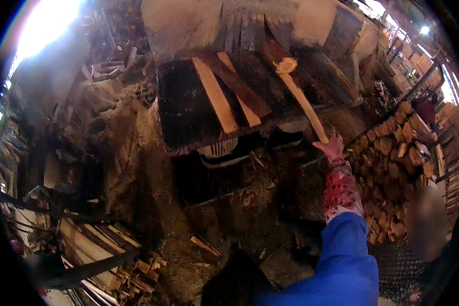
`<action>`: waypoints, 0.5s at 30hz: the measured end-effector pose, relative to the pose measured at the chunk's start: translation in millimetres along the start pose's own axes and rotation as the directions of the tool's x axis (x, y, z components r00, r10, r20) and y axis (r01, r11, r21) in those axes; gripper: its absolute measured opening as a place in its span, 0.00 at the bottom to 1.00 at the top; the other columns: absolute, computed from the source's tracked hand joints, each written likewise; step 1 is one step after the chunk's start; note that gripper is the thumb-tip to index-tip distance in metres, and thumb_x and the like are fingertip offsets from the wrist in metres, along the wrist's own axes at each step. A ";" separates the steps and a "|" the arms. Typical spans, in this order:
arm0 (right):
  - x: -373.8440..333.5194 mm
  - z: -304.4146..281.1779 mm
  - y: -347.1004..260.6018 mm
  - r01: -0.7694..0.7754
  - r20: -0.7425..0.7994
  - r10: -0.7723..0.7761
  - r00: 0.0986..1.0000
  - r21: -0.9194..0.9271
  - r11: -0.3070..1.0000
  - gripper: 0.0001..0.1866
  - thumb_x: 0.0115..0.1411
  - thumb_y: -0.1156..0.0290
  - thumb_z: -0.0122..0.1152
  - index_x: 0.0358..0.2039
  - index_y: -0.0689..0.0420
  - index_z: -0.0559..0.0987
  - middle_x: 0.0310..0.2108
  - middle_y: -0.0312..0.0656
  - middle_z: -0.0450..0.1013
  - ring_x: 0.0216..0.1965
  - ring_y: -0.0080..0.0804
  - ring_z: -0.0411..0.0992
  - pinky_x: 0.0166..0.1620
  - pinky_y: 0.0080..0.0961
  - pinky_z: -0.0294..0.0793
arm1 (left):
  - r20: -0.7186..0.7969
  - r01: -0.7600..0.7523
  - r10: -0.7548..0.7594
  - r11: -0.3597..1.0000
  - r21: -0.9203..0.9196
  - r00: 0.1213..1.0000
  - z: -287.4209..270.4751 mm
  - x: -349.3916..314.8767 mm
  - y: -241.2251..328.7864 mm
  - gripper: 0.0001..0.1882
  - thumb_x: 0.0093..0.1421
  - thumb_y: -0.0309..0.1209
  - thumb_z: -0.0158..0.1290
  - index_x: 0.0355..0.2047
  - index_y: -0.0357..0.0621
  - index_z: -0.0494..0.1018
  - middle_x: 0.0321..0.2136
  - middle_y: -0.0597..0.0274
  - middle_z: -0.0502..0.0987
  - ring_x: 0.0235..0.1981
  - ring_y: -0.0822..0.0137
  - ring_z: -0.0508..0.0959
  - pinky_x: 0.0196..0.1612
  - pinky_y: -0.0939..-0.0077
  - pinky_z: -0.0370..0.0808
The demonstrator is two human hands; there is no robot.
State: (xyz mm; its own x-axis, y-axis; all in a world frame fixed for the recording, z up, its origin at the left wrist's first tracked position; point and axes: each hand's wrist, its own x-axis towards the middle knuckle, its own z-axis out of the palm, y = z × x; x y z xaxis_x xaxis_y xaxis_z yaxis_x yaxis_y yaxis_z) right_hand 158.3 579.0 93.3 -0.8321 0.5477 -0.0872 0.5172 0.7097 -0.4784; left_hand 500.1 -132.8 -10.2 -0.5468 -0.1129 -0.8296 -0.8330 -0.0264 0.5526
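Nearest is the person's blue sleeve (pixel 344 247), then a red patterned cuff (pixel 340 188) and the right hand (pixel 332 147), its fingers spread wide around the near end of a pale wooden strip (pixel 307 109); whether skin touches wood cannot be told. The left hand is out of view. The strip overhangs the front edge of a dark platform (pixel 181 112), toward its right front corner. It should prove light, stiff and hard to break, with a dry grip and perhaps splinters; the overhanging end offers the easiest hold, the middle better balance. It is long, narrow, straight and yellowish, reaching back to a log (pixel 285 65) with a round pale cut end. Farther left on the platform, a dark board (pixel 245 89) lies slantwise across a second pale strip (pixel 251 113), beside a broader pale plank (pixel 217 99).
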 end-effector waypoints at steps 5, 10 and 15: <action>49.5 59.8 41.4 0.151 0.025 -0.171 0.985 0.355 0.923 0.48 0.45 0.59 0.69 0.64 0.58 0.56 0.52 0.58 0.65 0.51 0.53 0.68 0.52 0.41 0.67 | -0.028 -0.054 0.056 0.996 0.072 0.998 31.7 27.8 71.7 0.09 0.59 0.33 0.52 0.31 0.39 0.73 0.23 0.56 0.74 0.21 0.61 0.72 0.23 0.66 0.70; -70.6 111.2 40.2 0.110 -0.088 -0.098 0.991 0.149 0.983 0.42 0.51 0.49 0.60 0.61 0.58 0.61 0.53 0.55 0.63 0.51 0.51 0.66 0.51 0.47 0.68 | -0.037 -0.091 0.095 0.992 0.085 0.995 37.3 37.3 104.5 0.09 0.59 0.33 0.51 0.32 0.39 0.74 0.24 0.55 0.74 0.21 0.61 0.72 0.24 0.65 0.71; -185.0 89.1 -40.4 -0.033 0.052 0.010 0.999 0.475 0.880 0.44 0.53 0.45 0.62 0.62 0.60 0.60 0.56 0.54 0.63 0.53 0.46 0.66 0.50 0.42 0.71 | 0.001 -0.110 0.110 0.989 0.102 0.994 43.6 62.5 104.6 0.10 0.60 0.33 0.51 0.34 0.39 0.74 0.24 0.55 0.75 0.21 0.61 0.72 0.24 0.64 0.71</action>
State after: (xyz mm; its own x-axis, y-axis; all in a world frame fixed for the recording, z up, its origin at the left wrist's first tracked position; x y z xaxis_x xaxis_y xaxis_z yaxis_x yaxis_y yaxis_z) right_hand 273.5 409.6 50.9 -0.8363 0.5308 -0.1374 0.3878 0.3956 -0.8325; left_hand 375.2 -99.3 -7.7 -0.6353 -0.1137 -0.7639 -0.7723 0.0873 0.6293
